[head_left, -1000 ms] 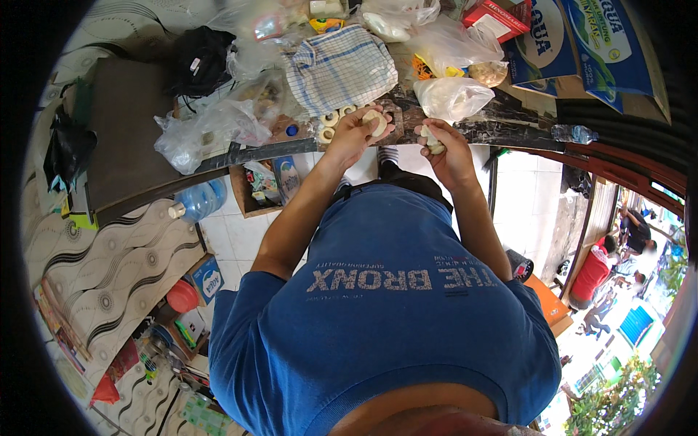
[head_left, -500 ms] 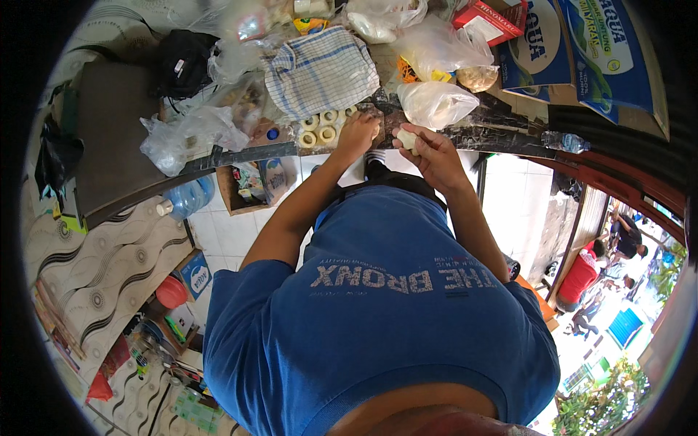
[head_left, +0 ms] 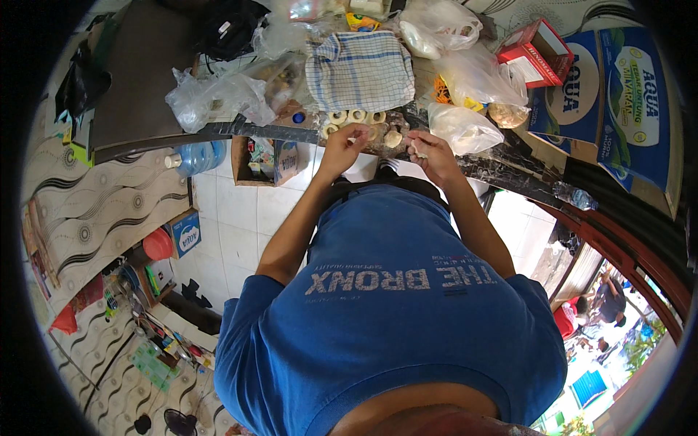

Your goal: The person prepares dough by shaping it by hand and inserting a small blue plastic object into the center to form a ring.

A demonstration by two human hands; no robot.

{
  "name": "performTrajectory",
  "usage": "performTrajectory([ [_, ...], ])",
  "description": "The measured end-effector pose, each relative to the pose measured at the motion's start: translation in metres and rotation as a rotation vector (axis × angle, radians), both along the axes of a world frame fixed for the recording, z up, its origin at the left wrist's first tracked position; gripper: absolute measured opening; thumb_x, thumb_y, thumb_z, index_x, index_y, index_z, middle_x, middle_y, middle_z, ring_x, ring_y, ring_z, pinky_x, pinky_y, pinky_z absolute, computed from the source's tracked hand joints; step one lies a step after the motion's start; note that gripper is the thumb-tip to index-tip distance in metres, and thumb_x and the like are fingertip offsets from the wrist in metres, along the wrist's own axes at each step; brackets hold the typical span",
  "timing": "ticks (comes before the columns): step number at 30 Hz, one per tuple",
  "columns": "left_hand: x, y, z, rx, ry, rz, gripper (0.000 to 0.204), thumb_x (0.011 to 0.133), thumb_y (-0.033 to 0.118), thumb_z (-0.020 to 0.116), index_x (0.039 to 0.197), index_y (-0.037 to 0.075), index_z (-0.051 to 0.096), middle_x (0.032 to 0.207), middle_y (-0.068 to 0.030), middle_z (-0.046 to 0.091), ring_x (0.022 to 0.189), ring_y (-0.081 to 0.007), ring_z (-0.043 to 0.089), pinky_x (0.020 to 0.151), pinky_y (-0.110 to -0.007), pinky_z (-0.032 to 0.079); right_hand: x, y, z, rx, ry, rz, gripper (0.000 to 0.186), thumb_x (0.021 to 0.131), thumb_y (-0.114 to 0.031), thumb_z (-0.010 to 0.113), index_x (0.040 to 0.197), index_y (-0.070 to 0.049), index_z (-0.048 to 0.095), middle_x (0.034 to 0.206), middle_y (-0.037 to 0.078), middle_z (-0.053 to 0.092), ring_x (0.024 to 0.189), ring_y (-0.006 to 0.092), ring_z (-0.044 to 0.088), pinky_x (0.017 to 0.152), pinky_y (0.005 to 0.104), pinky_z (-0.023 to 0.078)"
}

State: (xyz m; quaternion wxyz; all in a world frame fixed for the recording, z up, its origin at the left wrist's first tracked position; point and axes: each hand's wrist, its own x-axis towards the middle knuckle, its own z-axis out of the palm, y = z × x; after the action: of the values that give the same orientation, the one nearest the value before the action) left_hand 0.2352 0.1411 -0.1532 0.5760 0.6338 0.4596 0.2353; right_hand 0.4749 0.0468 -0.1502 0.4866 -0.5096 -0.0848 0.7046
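A: Entry one, ring-shaped dough pieces?

B: Several pale rings [head_left: 351, 118], lying flat near the front edge of the surface [head_left: 287, 132], holes facing up. The far row runs left to right, just below the checked cloth [head_left: 360, 73]; one more sits nearer the edge.

A: Entry two?

B: One flat dough disc [head_left: 392, 139], on the surface between the two hands. Face up, nearly round; from where I stand, I can't tell a long axis.

A: The hands?

B: Left hand [head_left: 342, 151], item one: fingers stretched toward the rings, just beside them. Whether that grip holds anything, I cannot tell. Right hand [head_left: 436, 156], item two: grip closed on a small pale lump [head_left: 416, 152], at the surface's front edge. Mostly hidden by the fingers; its direction is unclear.

A: Neighbouring stock?

B: Blue cap [head_left: 298, 117], left of the rings; white plastic bag [head_left: 464, 129], beyond the right hand.
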Motion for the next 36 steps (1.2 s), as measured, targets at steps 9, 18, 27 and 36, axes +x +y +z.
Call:
performTrajectory([
  [9,0.014,0.000,0.042,0.490,-0.108,-0.254,0.035,0.079,0.018,0.081,0.110,0.006,0.073,0.100,-0.0111,0.069,0.088,-0.0268,0.067,0.076,-0.035,0.052,-0.044,0.012,0.015,0.149,-0.247,0.065,0.035,0.094,-0.003,0.063,0.128,0.002,0.054,0.113,0.013,0.066,0.099,0.0159,0.064,0.080,0.0276,0.054],
  [18,0.008,0.012,0.039,0.386,-0.126,-0.342,0.020,0.080,0.009,0.078,0.099,0.004,0.074,0.089,-0.0105,0.071,0.076,-0.0239,0.069,0.066,-0.032,0.055,-0.063,0.002,0.029,0.264,-0.478,0.026,0.025,0.092,-0.005,0.068,0.114,0.006,0.065,0.104,0.011,0.068,0.094,0.0173,0.067,0.084,0.0276,0.058],
  [27,0.006,0.011,0.034,0.366,-0.116,-0.406,0.012,0.083,0.008,0.077,0.093,0.003,0.073,0.090,-0.0110,0.072,0.077,-0.0213,0.070,0.069,-0.030,0.055,-0.070,-0.014,0.040,0.203,-0.371,-0.015,0.026,0.093,-0.011,0.069,0.115,0.003,0.065,0.101,0.008,0.068,0.091,0.0154,0.069,0.078,0.0301,0.061],
  [36,0.022,0.005,-0.009,-0.271,-0.414,-0.330,0.012,0.095,0.008,0.068,0.096,-0.004,0.068,0.086,-0.0054,0.069,0.077,-0.0132,0.066,0.070,-0.026,0.055,-0.059,-0.019,0.029,0.092,-0.243,-0.131,0.021,0.093,-0.009,0.068,0.112,0.001,0.065,0.093,0.006,0.068,0.079,0.0131,0.067,0.072,0.0256,0.058],
])
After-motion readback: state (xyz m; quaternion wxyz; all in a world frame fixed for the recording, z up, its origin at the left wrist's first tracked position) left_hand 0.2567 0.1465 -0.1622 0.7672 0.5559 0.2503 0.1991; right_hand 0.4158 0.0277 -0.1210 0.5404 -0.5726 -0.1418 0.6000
